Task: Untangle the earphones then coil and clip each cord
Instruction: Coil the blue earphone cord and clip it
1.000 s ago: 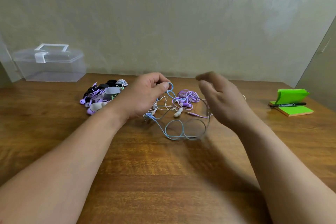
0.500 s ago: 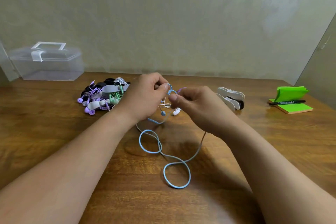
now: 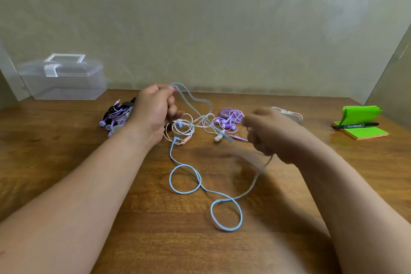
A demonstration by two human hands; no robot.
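A blue earphone cord (image 3: 184, 181) lies in two loops on the wooden table (image 3: 66, 162) between my arms. My left hand (image 3: 153, 109) is raised and pinches one end of it near the wall side. My right hand (image 3: 269, 133), blurred, grips the same cord lower down at the right. A white earphone cord (image 3: 184, 127) lies tangled with the blue one under my left hand. A purple earphone set (image 3: 229, 118) sits coiled behind, between my hands.
A heap of purple, black and grey earphones and clips (image 3: 115, 115) lies behind my left wrist. A clear plastic box (image 3: 64, 78) stands at the back left. Green sticky notes with a black marker (image 3: 360, 124) are at the right. White clips (image 3: 289, 114) peek behind my right hand.
My left hand has lifted the blue cord's end upward and my right hand has pulled away to the right. The purple earphones are uncovered and the blue loops lie more spread out.
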